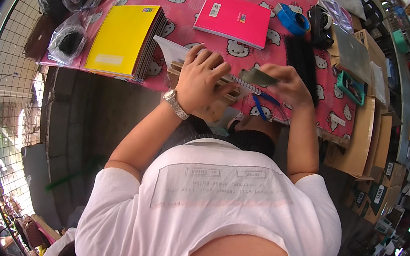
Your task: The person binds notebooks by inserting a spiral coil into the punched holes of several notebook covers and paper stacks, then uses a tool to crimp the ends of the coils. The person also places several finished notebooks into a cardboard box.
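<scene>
White notebook (pixel 170 50), part-covered by gripping left hand (pixel 202 78), dark blurred object (pixel 257 78) in right hand (pixel 290 86)

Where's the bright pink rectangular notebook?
Head view, top centre: the notebook lies on the pink patterned tablecloth, between the yellow-covered notebook stack and the blue ring-shaped object.

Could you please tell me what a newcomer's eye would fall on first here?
Probably the yellow notebook topping a stack on the left of the table, then the pink notebook toward its far middle. Near the front edge, the left hand holds a spiral-bound notebook.
</scene>
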Tool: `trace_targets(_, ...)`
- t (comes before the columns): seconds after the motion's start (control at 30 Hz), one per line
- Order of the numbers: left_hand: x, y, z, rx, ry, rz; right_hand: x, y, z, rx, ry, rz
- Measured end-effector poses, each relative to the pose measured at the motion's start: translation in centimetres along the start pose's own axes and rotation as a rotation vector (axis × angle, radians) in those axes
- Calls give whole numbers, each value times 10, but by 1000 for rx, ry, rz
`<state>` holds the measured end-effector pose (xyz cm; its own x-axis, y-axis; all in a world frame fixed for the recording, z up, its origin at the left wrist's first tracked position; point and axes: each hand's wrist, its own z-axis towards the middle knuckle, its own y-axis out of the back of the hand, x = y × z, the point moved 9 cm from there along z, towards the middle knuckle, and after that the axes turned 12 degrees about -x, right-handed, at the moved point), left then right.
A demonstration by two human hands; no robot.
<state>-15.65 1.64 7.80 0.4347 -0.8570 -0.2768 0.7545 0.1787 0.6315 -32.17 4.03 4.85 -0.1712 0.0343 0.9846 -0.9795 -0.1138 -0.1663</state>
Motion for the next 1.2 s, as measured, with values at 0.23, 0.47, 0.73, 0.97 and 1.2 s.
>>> trace_targets(0.23,1,6,7,-15,-21,-33,-9,-2,-4,69,95,211)
trace_targets(0.47,2,7,5,-27,-7,-46,-17,1,8,3,-22,-98)
trace_targets(0.73,4,7,-3,-49,48,-60,7,-24,5,205,193,430)
trace_targets(0.97,44,27,0,-55,185,159,2,-37,38,195,95,247)
trace_targets(1.2,76,50,-12,-134,203,136,-16,-50,67,141,47,-20)
